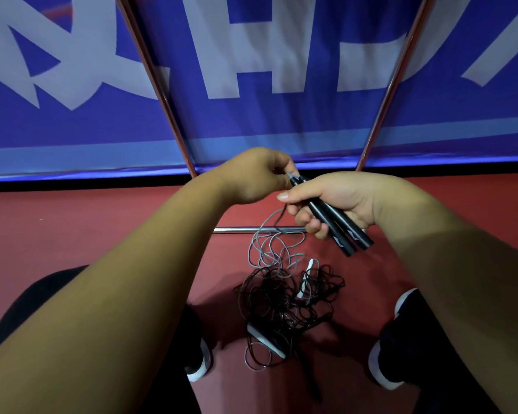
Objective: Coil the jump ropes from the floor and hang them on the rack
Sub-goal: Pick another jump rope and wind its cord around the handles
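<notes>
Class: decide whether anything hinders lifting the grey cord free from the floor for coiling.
Yes. The grey cord hanging from the black handles overlaps the black rope tangle at its lower loops, so it may snag there. Nothing else visible blocks it.

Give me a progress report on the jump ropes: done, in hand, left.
Done: the pair of black handles is gathered in the right hand. In hand: the left hand pinches the grey cord at the handle tops; it trails loose to the floor, uncoiled. Left: the black rope tangle lies between the shoes, and nothing hangs on the visible metal frame.
</notes>
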`<state>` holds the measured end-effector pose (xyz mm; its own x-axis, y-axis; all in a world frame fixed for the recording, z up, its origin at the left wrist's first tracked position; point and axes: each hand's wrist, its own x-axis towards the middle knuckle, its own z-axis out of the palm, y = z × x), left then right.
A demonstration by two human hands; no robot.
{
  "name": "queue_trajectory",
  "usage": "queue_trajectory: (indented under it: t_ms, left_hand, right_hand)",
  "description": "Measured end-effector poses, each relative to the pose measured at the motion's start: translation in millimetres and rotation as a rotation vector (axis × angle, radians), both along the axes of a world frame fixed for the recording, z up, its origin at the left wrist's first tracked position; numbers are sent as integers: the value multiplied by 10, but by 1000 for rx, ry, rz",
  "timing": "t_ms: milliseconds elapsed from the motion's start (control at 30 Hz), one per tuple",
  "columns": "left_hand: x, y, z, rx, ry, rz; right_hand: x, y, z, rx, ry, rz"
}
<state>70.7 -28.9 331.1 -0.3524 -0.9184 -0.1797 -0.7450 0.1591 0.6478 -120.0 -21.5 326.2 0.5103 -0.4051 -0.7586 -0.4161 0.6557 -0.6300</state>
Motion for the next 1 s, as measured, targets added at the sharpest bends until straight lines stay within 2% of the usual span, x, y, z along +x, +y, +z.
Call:
queue_trajectory:
  t_ms: [133, 300, 467, 567, 733, 1000]
  left_hand:
    - [-39, -20, -42, -162, -70, 148]
    - [-18, -53, -67, -326, -145, 322]
    - [-39, -46, -39, -308, -120, 420]
    - [-58, -29, -10, -274, -101, 471]
    - [-88, 6, 52, -176, -213, 518]
    - [-52, -56, 159, -22, -199, 460]
  right_hand:
    - [16, -25, 25, -128, 32, -71]
    - [84, -47, -41, -720, 398, 11]
    - [110, -70, -116, -1063, 569, 28]
    - [101, -88, -130, -1108, 607, 3]
    - [97, -48, -98, -1206, 690, -36]
    - [188, -16, -154, -1234, 613, -290]
